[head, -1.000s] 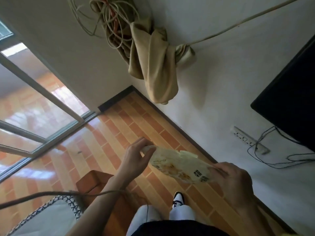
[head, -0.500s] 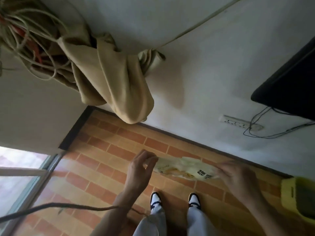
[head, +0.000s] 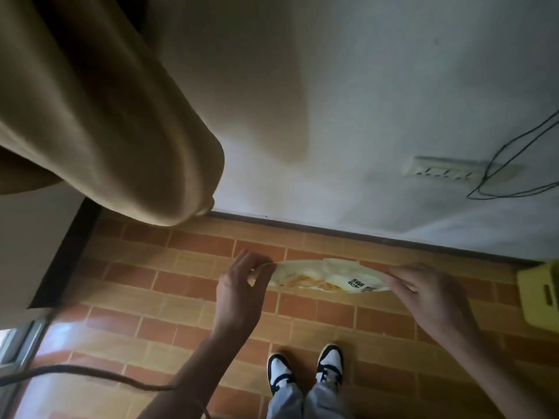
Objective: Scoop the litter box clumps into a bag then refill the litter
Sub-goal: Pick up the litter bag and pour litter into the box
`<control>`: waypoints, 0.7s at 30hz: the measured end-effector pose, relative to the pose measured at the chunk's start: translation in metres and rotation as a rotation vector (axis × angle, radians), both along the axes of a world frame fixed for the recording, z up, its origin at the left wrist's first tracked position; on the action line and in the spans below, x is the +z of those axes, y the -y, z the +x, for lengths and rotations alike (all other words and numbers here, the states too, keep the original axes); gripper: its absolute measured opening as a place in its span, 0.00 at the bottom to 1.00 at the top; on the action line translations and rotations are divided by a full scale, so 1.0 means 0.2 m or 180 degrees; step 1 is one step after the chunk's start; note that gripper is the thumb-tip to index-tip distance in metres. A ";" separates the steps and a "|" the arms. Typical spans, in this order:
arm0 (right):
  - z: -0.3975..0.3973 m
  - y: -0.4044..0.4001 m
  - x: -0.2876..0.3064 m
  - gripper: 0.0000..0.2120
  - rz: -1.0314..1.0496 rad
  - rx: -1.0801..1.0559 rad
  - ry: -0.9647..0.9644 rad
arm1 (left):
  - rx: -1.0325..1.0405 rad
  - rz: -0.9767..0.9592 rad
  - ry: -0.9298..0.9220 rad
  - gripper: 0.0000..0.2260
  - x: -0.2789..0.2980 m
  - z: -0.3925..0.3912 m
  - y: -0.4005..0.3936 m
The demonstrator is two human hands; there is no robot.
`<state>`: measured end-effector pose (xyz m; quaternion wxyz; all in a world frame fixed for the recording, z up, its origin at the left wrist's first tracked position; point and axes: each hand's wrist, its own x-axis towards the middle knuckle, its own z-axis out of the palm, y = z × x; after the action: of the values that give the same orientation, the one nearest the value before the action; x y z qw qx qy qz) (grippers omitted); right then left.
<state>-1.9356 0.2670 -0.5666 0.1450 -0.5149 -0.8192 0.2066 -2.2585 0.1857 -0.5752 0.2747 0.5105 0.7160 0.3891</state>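
My left hand (head: 239,293) and right hand (head: 423,294) each pinch an end of the bag (head: 323,278), mid-frame, stretching it flat, probably to find its mouth. The yellow box (head: 537,294) at right may be the litter box.

Bag (head: 326,276) between hands, above floor (head: 187,297); bin (head: 538,294) rightward, wall (head: 363,116) behind.

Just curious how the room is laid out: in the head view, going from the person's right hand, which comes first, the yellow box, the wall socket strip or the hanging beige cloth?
From the right hand, which pinches the bag:
1. Yellow box, on the floor at the right edge.
2. Wall socket strip, on the wall above the hand.
3. Beige cloth, hanging at the upper left, beyond the left hand.
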 end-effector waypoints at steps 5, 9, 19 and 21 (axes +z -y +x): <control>-0.05 0.00 -0.45 0.06 0.0210 0.0045 0.0004 | 0.0035 0.0035 -0.0120 0.06 -0.42 -0.03 -0.09; -0.12 -0.07 -0.72 0.05 0.0301 0.0074 -0.0042 | 0.0063 0.0101 -0.0315 0.05 -0.69 -0.08 -0.19; -0.22 -0.33 -1.21 0.08 -0.0108 0.0195 0.0103 | -0.0139 -0.0088 -0.0676 0.01 -1.17 -0.21 -0.44; -0.22 -0.37 -1.32 0.10 -0.0249 0.0190 0.0218 | -0.0206 -0.0229 -0.0646 0.01 -1.26 -0.22 -0.47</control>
<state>-1.9787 0.3406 -0.8298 0.0904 -0.5023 -0.8300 0.2249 -2.3024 0.2790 -0.8270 0.2313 0.5599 0.7368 0.3003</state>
